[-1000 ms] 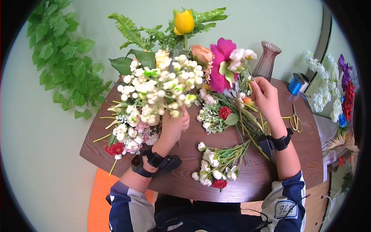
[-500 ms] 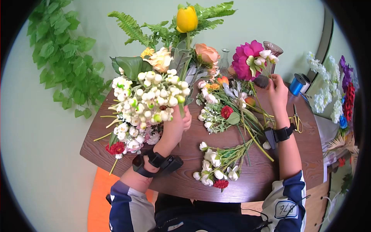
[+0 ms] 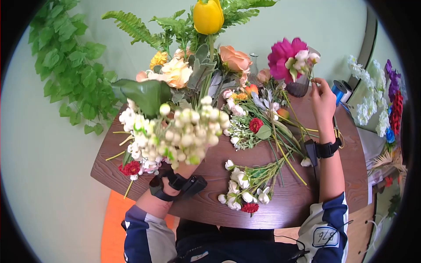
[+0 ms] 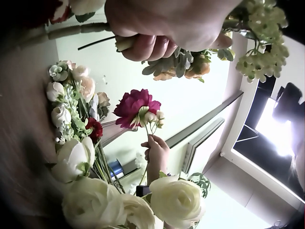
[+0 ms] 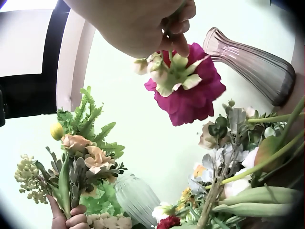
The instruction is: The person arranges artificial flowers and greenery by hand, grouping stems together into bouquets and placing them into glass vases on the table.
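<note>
My left hand (image 4: 167,24) grips the stems of a mixed bouquet. In the head view white berries (image 3: 188,131) cover most of that hand. The bouquet also holds a yellow tulip (image 3: 208,17), peach roses (image 3: 235,59), fern fronds (image 3: 131,30) and a broad green leaf (image 3: 147,94). On the right, my right hand (image 3: 323,103) pinches the thin stem of a magenta peony (image 3: 283,59) with small white buds (image 3: 302,61). The peony is held up in the air, apart from the bouquet, its green underside facing the right wrist camera.
Loose flowers (image 3: 255,126) and stems lie mid-table, with white blooms (image 3: 239,179) nearer the front edge. More flowers (image 3: 130,168) lie at the left. A ribbed glass vase (image 5: 257,62) and ribbon spools (image 3: 338,91) stand at the back right. Ivy (image 3: 76,74) hangs on the wall.
My right hand has moved right with the peony, away from the bouquet. The bouquet in my left hand has tilted, and its berries now hide more of that hand.
</note>
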`<state>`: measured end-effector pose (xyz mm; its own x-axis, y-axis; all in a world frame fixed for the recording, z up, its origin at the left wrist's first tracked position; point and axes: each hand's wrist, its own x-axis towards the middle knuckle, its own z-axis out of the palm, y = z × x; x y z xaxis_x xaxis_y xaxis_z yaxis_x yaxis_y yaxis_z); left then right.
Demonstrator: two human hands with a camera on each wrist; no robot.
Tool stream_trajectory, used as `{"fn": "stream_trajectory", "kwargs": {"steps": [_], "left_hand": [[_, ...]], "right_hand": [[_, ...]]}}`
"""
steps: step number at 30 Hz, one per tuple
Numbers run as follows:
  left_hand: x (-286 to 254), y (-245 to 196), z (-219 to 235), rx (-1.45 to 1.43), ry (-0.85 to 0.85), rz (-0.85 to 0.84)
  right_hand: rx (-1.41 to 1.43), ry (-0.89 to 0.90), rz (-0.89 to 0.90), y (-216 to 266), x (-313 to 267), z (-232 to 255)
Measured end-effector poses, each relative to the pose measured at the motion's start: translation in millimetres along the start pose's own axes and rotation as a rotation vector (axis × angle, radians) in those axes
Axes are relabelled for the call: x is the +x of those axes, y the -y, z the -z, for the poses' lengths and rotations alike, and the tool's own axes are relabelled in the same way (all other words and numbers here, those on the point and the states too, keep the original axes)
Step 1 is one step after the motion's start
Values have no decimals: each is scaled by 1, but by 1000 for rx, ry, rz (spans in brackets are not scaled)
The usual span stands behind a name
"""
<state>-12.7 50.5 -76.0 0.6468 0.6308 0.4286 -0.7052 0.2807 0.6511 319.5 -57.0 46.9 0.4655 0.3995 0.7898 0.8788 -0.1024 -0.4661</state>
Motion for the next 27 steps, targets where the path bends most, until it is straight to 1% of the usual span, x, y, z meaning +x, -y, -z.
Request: {"fn": "stream_trajectory", "kwargs": {"steps": [2, 3, 5, 6, 7, 8, 9, 10, 12, 13, 14, 15, 16, 17, 18, 19, 21, 22, 23, 25, 26, 27], "left_hand": [[6, -3, 32, -69, 420, 92], [-3, 1, 43, -68, 422, 92], [-26, 11, 54, 673, -262, 54], [-11, -6, -38, 369, -247, -21], [-9, -14, -53, 369, -247, -18], [-8, -18, -62, 488, -180, 5], [-7, -19, -65, 605, -112, 29], [-11, -9, -49, 385, -283, 12], [-13, -3, -27, 351, -272, 30], [-16, 0, -10, 316, -262, 47], [-23, 14, 39, 324, -221, 25], [-17, 11, 40, 323, -222, 24], [-5, 7, 41, 122, 53, 85], [2, 4, 41, -83, 327, 144], [0, 6, 38, -83, 327, 143], [-4, 7, 27, 44, 210, 84], [-12, 8, 3, 295, -25, -36], [-14, 9, -2, 421, -143, -97], [-14, 9, 1, 421, -141, -100], [-12, 11, 19, 267, -15, -62], [-17, 16, 53, 270, -9, -65], [-26, 24, 104, -318, -318, 211]], "right_hand": [[-117, 181, -137, -6, 2, 0], [-117, 178, -137, -10, 1, -2], [-252, 325, -57, -18, -3, -7], [-320, 433, -80, -14, -4, -5], [-320, 434, -82, -18, -6, -6], [-376, 516, -47, -24, -8, -9], [-431, 598, -12, -30, -11, -12], [-431, 598, -14, -34, -13, -14], [-533, 686, -41, -40, -15, -17], [-532, 686, -40, -42, -15, -18], [-554, 727, -58, -45, -14, -20], [-575, 768, -76, -45, -14, -21], [-576, 769, -75, -42, -15, -21], [-566, 605, 51, -39, -18, -21], [-552, 439, 173, -34, -21, -21], [-553, 439, 173, -29, -24, -20], [-269, 409, 250, -13, -24, -16], [-191, 620, 137, 1, -19, -11], [-191, 617, 139, 3, -20, -13], [-61, 951, 152, 3, -25, -18], [56, 1081, 117, 7, -28, -19], [176, 1208, 82, 11, -31, -19]]}}
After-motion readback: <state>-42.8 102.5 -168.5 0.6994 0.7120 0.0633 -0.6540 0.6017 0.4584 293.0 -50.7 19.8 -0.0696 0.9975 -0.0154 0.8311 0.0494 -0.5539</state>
